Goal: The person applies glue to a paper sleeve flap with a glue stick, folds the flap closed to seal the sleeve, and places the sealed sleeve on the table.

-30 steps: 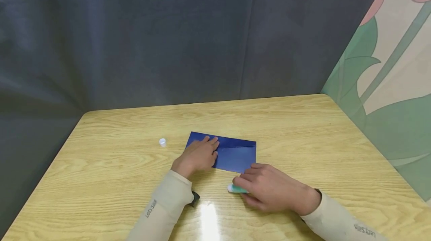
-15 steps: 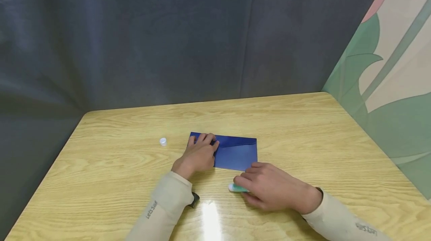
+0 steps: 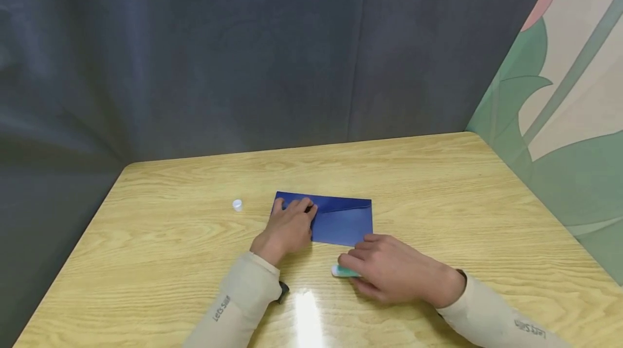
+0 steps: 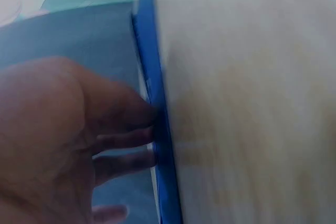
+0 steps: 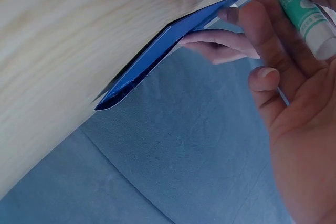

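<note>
A blue envelope (image 3: 343,227) lies on the table with its flap folded down along the far side. My left hand (image 3: 287,226) rests on its left part, fingers slightly bent and fingertips on the flap; in the left wrist view the thumb and fingertips touch the blue paper (image 4: 160,145). My right hand (image 3: 389,272) holds a green and white glue stick (image 5: 296,9) between thumb and fingers, its white end pointing left. The right fingertips are at the envelope's near right corner. In the right wrist view the flap stands slightly raised at its end.
A small white cap (image 3: 237,205) stands on the wooden table (image 3: 160,240), left of the envelope. A dark curtain (image 3: 243,56) hangs behind the table, and a wall with a painted flower pattern (image 3: 574,121) borders the right side.
My left hand's fingers have spread and bent over the flap, and the envelope has turned slightly. The right hand with the glue stick has stayed almost still.
</note>
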Available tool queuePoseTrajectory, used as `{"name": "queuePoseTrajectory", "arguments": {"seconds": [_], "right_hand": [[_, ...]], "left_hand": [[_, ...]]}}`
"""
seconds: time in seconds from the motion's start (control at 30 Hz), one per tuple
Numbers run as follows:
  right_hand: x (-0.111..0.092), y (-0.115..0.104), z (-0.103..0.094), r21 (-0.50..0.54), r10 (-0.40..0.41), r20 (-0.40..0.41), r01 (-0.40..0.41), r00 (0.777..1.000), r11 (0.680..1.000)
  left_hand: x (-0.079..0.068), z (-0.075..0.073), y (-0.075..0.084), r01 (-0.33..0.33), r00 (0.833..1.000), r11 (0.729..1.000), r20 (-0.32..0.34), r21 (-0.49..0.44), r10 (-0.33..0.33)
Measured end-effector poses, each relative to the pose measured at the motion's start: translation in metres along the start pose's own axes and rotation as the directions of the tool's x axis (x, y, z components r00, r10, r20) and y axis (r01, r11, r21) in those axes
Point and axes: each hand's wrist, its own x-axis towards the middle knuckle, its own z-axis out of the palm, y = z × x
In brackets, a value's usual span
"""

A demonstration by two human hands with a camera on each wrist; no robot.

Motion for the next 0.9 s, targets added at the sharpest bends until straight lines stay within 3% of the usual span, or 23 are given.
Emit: {"name": "queuePoseTrajectory", "arguments": {"seconds": [0.1, 0.23, 0.37, 0.5, 0.8, 0.9], "right_hand": [[0.0, 0.0, 0.0, -0.005, -0.002, 0.005, 0.002, 1.0, 1.0], [0.0, 0.0, 0.0, 0.004, 0.003, 0.017, -0.004, 1.0, 1.0], [0.001, 0.0, -0.001, 0.013, 0.008, 0.023, -0.008, 1.0, 1.0], [0.001, 0.0, -0.001, 0.011, 0.009, 0.022, -0.01, 1.0, 1.0], [0.001, 0.001, -0.001, 0.016, 0.004, 0.008, -0.005, 1.0, 1.0], [0.002, 0.001, 0.0, 0.016, 0.002, 0.003, -0.002, 1.0, 1.0]], "left_hand": [[0.002, 0.002, 0.003, -0.005, 0.999, 1.0, -0.043, 0.027, 0.006], [0.005, 0.002, 0.001, -0.004, 0.997, 0.999, -0.075, -0.054, 0.0], [0.006, 0.0, -0.006, -0.013, 0.997, 0.99, -0.071, -0.139, 0.003], [0.004, -0.004, -0.009, -0.007, 0.999, 0.986, -0.04, -0.169, 0.001], [0.001, -0.005, -0.002, -0.031, 0.999, 0.998, -0.032, -0.054, 0.029], [0.001, -0.004, 0.0, -0.043, 0.998, 0.997, -0.037, -0.057, 0.041]]}}
